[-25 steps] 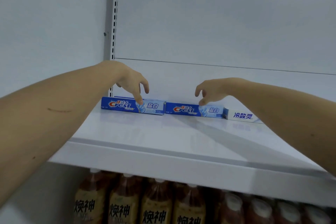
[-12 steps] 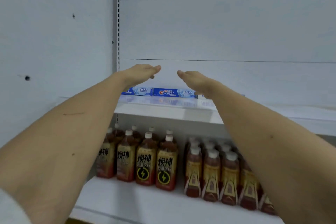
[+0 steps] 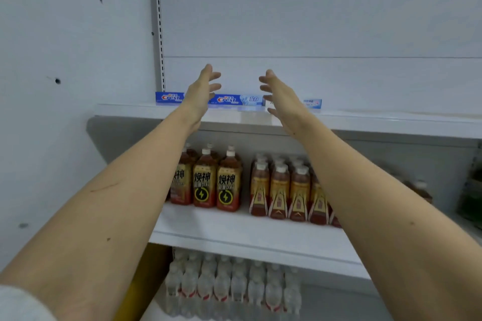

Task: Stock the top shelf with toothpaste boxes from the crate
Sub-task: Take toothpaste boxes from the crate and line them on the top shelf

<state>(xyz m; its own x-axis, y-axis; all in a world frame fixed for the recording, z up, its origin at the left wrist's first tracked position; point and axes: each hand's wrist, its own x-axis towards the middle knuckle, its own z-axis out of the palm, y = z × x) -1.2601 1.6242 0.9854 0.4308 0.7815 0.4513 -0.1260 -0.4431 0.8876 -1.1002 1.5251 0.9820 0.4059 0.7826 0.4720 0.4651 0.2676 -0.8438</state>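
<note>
I've let go of the toothpaste boxes; both hands, left and right, lifted, spread, pulled back from the shelf.

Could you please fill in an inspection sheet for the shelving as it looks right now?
Surface: top shelf, white, mostly bare.
Job's things: two blue boxes and a white box in a row at the back; crate not in view.
Clutter: nothing seen.
Grips: left hand and right hand open, empty, raised in front of the boxes.
Cables: nothing seen.
Surroundings: brown bottles on the middle shelf, water bottles below.
</note>
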